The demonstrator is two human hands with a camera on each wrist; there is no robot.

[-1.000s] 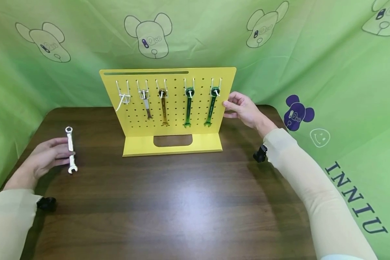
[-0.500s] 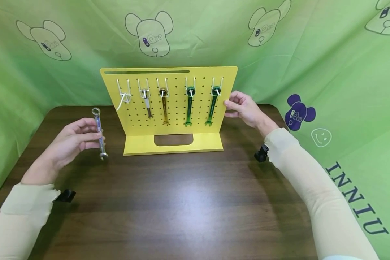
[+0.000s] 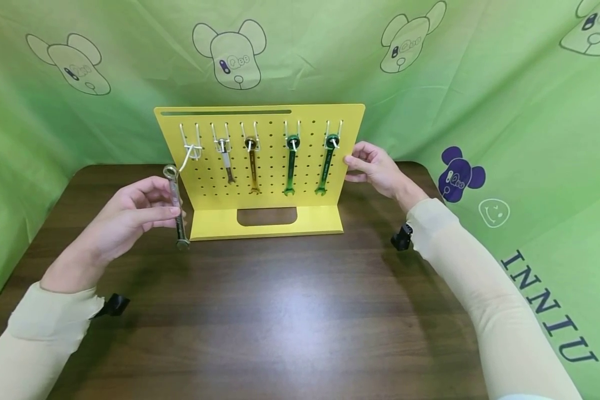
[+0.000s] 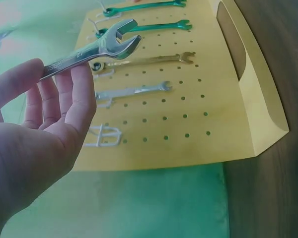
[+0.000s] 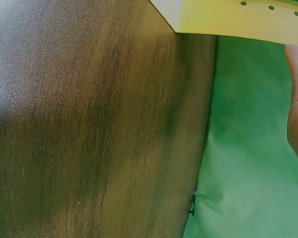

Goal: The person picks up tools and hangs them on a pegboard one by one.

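4 wrenches [image 3: 253, 162] hang on the yellow pegboard [image 3: 270, 191].

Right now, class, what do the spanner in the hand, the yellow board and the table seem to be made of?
Spanner: polished steel, by its bright silvery shine. Board: probably painted sheet metal, thin, evenly punched, folded into a foot. Table: dark wood or wood-look laminate, grain lines under a soft sheen.

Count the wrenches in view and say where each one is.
5. Four hang on the yellow pegboard: a small silver wrench, a gold wrench, and two green wrenches. The fifth, a silver wrench, is held in the left hand.
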